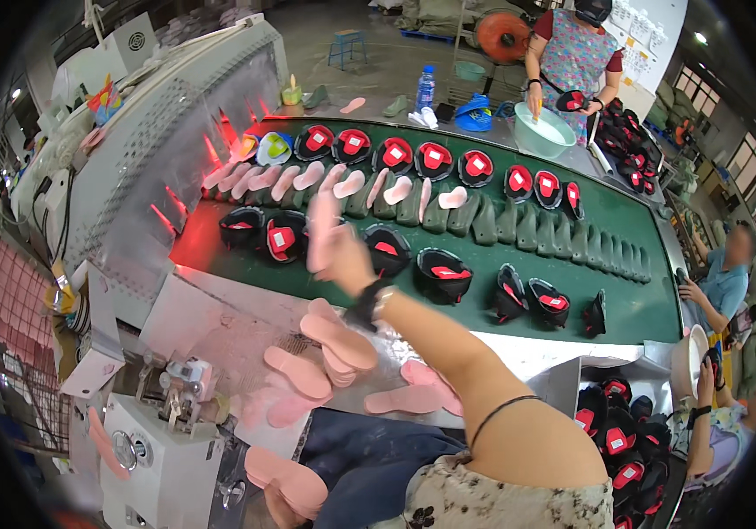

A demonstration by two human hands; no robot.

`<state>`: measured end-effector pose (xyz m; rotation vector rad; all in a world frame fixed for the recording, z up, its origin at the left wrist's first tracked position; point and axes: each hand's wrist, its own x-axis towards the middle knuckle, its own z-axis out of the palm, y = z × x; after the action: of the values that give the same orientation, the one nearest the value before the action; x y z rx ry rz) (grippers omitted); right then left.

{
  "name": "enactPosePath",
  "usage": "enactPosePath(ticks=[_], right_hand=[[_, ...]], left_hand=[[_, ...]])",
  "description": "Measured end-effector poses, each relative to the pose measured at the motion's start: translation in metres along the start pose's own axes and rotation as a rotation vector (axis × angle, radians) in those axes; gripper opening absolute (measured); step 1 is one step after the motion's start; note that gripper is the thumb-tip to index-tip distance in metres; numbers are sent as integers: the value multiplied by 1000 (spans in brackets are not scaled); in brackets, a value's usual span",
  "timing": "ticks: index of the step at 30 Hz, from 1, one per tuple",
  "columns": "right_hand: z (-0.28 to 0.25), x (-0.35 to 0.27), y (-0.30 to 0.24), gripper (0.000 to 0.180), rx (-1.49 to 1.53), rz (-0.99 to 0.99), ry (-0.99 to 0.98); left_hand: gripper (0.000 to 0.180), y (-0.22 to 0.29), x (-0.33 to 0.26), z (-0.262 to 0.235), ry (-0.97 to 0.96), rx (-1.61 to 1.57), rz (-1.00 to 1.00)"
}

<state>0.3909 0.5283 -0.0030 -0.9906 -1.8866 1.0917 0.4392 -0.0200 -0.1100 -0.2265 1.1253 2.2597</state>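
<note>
My right hand (pixel 342 257) reaches out over the green conveyor belt (pixel 519 331), closed on a pink insole (pixel 320 231) that stands nearly upright and is smeared by motion. Down by my lap, my left hand (pixel 279 510) is closed round a stack of pink insoles (pixel 285 480); most of its fingers are hidden beneath. On the belt, a row of dark green shoe lasts (pixel 484 220) runs across the middle, several at the left with insoles lying on them. Black shoe uppers with red linings (pixel 444 275) stand on both sides of that row.
More insoles (pixel 340 342) lie on the metal ledge before me. A machine with a red-lit opening (pixel 219 159) stands left, a smaller machine (pixel 162 458) below it. Black uppers (pixel 629 441) fill a bin at right. A co-worker (pixel 576 62) works across the belt beside a basin (pixel 543 132).
</note>
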Motion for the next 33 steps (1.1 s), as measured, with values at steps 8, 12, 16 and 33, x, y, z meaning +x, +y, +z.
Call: enactPosePath(ticks=[8,12,16,33], right_hand=[[-254,30,200,32,-544,246,479],[-256,42,219,29,-449,191,531],[-121,4,69,23,-177,-188,362],[104,-195,-94,39,404,323,-962]], left_hand=[[50,39,14,103,0,97,-338],[49,38,24,123,-41,109,-436],[50,35,11,120,-77,127,-333],[47,72,-30,123,19,-50,-417]])
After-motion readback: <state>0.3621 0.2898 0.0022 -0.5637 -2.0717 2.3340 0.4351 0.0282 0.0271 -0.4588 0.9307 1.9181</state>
